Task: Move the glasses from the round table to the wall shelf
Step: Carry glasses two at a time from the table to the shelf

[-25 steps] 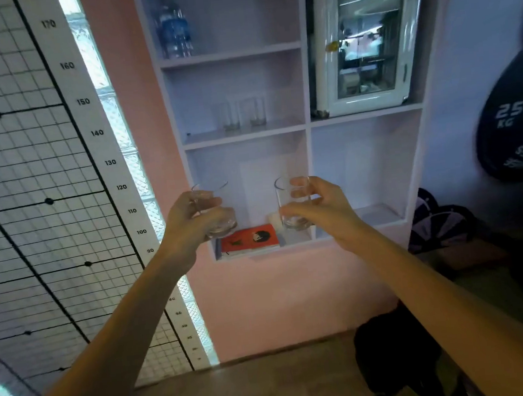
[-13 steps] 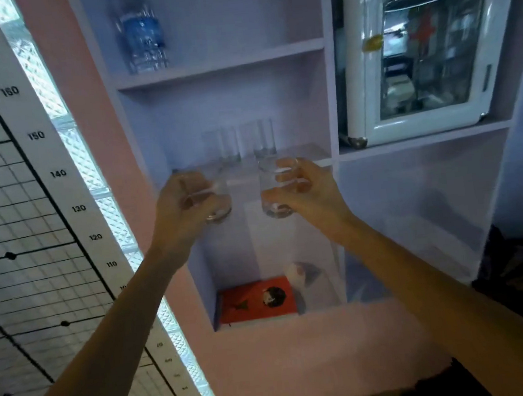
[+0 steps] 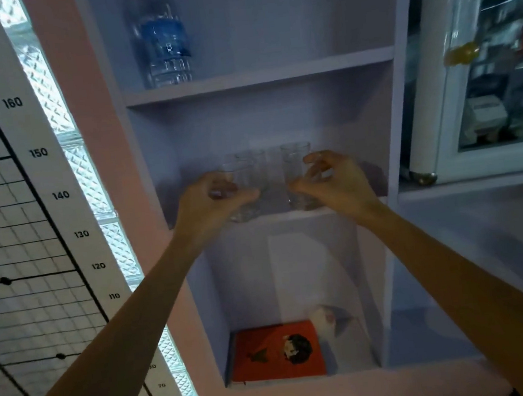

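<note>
A pale lilac wall shelf (image 3: 261, 76) set into a pink wall fills the centre of the frame, with a height chart (image 3: 25, 150) marked in numbers running down the left side and a white glass-door cabinet (image 3: 479, 87) at the upper right. The top compartment holds a clear water bottle (image 3: 165, 44) with a blue label, standing upright at its left. The bottom compartment, low in the centre, holds an orange book (image 3: 276, 351) lying flat and a small pale object just to its right, too blurred to name. The middle compartment holds the glasses: two back glasses (image 3: 294, 151) stand upright near the rear wall, and two more stand in front at the shelf's edge, all with their long axes vertical and mouths up. The left hand (image 3: 212, 199) wraps the left glass (image 3: 241, 183), fingers curled around its lower half, its base at or just over the front lip; contact with the board is hard to tell. The right hand (image 3: 332, 181) is at the right glass (image 3: 298, 181), thumb near its lower side while the other fingers are spread and lifted slightly off the wall of the glass, so the grip looks loose. Both forearms reach up from the bottom corners of the frame.
</note>
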